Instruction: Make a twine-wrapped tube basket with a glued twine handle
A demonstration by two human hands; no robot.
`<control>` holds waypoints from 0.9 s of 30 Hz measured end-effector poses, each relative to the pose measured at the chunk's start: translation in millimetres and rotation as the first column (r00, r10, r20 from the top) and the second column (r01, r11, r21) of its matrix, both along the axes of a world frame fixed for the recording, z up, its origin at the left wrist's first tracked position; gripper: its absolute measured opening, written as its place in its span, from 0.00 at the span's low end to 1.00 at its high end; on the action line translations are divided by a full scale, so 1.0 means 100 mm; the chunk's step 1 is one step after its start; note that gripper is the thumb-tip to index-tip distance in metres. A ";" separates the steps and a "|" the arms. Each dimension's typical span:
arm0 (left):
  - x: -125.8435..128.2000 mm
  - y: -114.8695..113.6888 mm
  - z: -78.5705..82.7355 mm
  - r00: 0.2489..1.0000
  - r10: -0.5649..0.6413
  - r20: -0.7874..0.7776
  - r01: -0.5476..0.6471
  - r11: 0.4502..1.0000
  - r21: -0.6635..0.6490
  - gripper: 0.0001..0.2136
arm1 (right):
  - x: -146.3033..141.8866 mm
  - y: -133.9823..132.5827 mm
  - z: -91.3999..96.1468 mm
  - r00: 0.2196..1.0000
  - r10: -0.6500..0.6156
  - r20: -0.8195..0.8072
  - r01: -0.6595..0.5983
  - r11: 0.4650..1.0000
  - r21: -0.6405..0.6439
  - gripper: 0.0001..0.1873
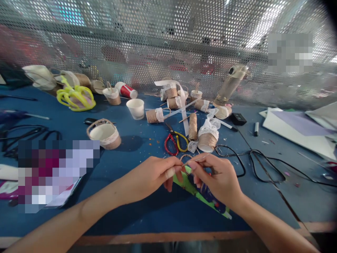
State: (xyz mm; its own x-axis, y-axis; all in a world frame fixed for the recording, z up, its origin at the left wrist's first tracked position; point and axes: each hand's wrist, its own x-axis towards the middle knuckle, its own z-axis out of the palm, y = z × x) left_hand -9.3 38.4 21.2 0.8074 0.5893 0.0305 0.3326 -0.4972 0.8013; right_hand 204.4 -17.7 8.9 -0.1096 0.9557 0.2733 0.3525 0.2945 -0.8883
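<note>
My left hand and my right hand meet over the blue table, both pinched on a thin loop of brown twine stretched between the fingertips. Under the hands lies a green and blue printed packet. Just beyond them lie red and yellow scissors and a twine-wrapped cup with white lace.
Several twine-wrapped cups, a small basket, a white paper cup, white ribbon, a yellow-green plastic frame and a tilted bottle crowd the back. Black cables run right; paper sheets lie far right. A perforated metal screen stands behind.
</note>
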 end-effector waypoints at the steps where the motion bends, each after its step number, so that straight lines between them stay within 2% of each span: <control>1: -0.01 0.01 0.02 1.000 -0.012 0.007 0.013 0.998 -0.067 0.13 | 0.01 0.00 0.00 1.000 0.008 -0.001 -0.008 1.000 -0.009 0.09; 5: 0.00 -0.01 0.03 0.992 0.100 0.072 -0.076 0.957 -0.280 0.12 | 0.01 0.01 0.01 0.999 -0.011 -0.030 0.012 1.000 0.011 0.09; 9: 0.07 -0.08 -0.02 0.961 0.206 0.183 -0.098 0.877 -0.470 0.09 | 0.00 -0.01 0.00 0.998 -0.034 -0.043 0.035 0.999 0.020 0.05; 11: 0.09 -0.11 -0.04 0.939 0.239 0.246 -0.090 0.863 -0.498 0.09 | -0.01 -0.03 -0.02 0.998 -0.032 -0.058 0.034 0.999 0.025 0.04; 13: 0.10 -0.13 -0.06 0.921 0.266 0.285 -0.109 0.878 -0.466 0.07 | -0.02 -0.04 -0.03 0.997 -0.041 -0.070 0.044 0.998 0.039 0.04; 17: 0.07 -0.15 -0.09 0.922 0.260 0.288 -0.183 0.945 -0.270 0.05 | -0.03 -0.05 -0.03 0.995 -0.070 -0.069 0.076 0.992 0.096 0.04; 20: 0.05 -0.15 -0.12 0.934 0.220 0.283 -0.226 0.974 -0.011 0.04 | -0.04 -0.05 -0.03 0.995 -0.081 -0.056 0.088 0.984 0.152 0.03; 22: 0.03 -0.16 -0.14 0.937 0.196 0.288 -0.262 0.941 0.212 0.05 | -0.03 -0.06 -0.02 0.995 -0.089 -0.041 0.095 0.979 0.180 0.04; 24: 0.02 -0.16 -0.17 0.940 0.173 0.293 -0.287 0.867 0.407 0.06 | -0.04 -0.07 -0.02 0.995 -0.093 -0.028 0.096 0.977 0.189 0.04; 27: 0.02 -0.19 -0.23 0.941 0.162 0.297 -0.310 0.764 0.565 0.07 | -0.05 -0.09 -0.01 0.995 -0.095 -0.032 0.099 0.979 0.179 0.04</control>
State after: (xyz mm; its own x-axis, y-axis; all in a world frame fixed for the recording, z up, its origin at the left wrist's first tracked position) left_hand -7.4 19.2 -1.8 0.5726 0.5623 0.5966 0.3589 -0.8262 0.4343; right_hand 199.1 -26.9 7.5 -0.0103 0.8962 0.4436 0.3669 0.4160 -0.8320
